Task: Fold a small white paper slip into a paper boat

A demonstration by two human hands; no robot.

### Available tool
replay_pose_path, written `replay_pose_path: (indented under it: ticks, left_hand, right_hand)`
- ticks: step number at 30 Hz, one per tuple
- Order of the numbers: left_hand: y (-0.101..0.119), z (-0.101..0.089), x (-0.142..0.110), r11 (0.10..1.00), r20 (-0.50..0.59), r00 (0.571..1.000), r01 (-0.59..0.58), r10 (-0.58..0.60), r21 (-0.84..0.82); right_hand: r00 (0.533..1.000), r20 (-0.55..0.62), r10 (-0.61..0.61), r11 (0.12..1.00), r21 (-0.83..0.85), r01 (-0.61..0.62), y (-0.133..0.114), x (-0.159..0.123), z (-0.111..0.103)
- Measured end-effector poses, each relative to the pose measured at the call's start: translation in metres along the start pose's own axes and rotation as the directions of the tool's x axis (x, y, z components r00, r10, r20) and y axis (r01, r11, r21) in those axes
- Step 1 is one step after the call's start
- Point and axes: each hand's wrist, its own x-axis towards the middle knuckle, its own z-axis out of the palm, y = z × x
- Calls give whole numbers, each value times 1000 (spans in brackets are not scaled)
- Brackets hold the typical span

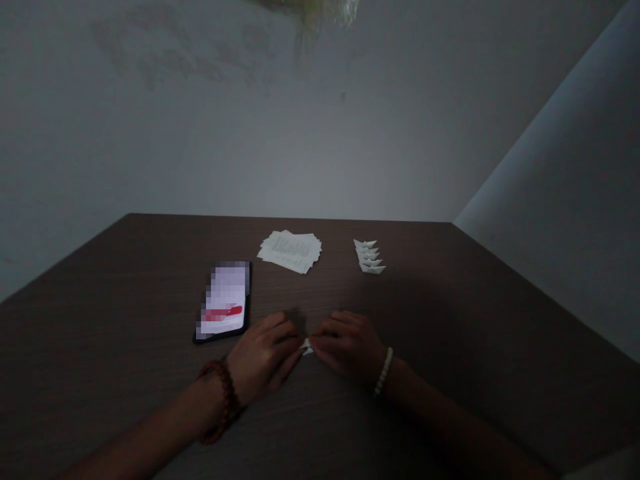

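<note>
Both my hands meet low on the dark wooden table [450, 320]. My left hand [265, 357], with a brown bead bracelet at the wrist, and my right hand [350, 347], with a white bead bracelet, pinch a small folded white paper piece [307, 347] between their fingertips. Most of the paper is hidden by my fingers. Farther back lie a stack of white paper sheets [291, 251] and a row of several small folded paper boats [370, 257].
A phone [224, 301] with a lit screen lies face up just left of my left hand. The table meets a grey wall behind and ends in an edge at the right.
</note>
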Motion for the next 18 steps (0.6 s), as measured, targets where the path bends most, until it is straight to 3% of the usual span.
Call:
replay_pose_path:
  ticks: [11, 18]
  left_hand:
    - [-3, -6, -5, 997, 80, 995, -70, 67, 35]
    - [-1, -5, -4, 1000, 56, 998, 19, -19, -12]
  right_hand:
    - [986, 87, 140, 967, 200, -155, -4, -2, -3]
    - [970, 124, 208, 944, 233, -233, -4, 0, -3]
